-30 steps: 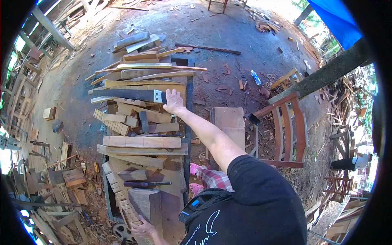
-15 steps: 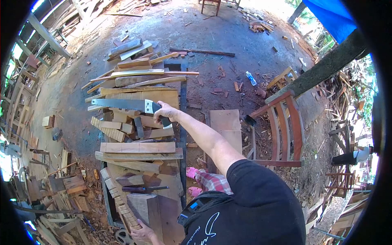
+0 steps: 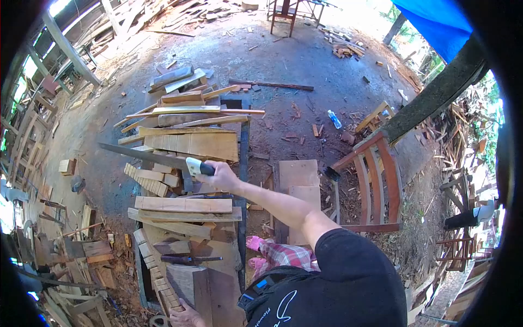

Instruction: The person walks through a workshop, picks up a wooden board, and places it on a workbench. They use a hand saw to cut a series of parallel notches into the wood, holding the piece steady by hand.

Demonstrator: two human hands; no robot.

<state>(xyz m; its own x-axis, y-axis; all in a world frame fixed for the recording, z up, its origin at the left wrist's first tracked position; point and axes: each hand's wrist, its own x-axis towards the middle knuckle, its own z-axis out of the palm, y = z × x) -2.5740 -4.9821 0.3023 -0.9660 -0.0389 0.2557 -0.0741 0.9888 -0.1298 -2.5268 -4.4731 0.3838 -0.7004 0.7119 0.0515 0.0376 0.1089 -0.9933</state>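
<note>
My right hand (image 3: 222, 177) is closed round the black handle of a handsaw (image 3: 147, 156). The saw's long blade points left over the bench, above the stacked wood and apart from the notched piece. At the bottom, my left hand (image 3: 186, 316) grips the near end of a long wooden piece (image 3: 154, 267) with a row of cuts across it. That piece lies along the bench's left side. Beside it are a chisel-like tool with a dark handle (image 3: 175, 259) and a thick wood block (image 3: 188, 283).
Several boards lie across the bench, among them a marked board (image 3: 184, 205) and a wide cut board (image 3: 190, 144). A red-brown chair frame (image 3: 376, 182) stands to the right, under a slanting post (image 3: 441, 98). A water bottle (image 3: 334, 119) lies on the ground.
My right hand has come down and nearer with the saw. The blade has turned from showing its broad side to a narrower, tilted view. My left hand stays on the notched wood.
</note>
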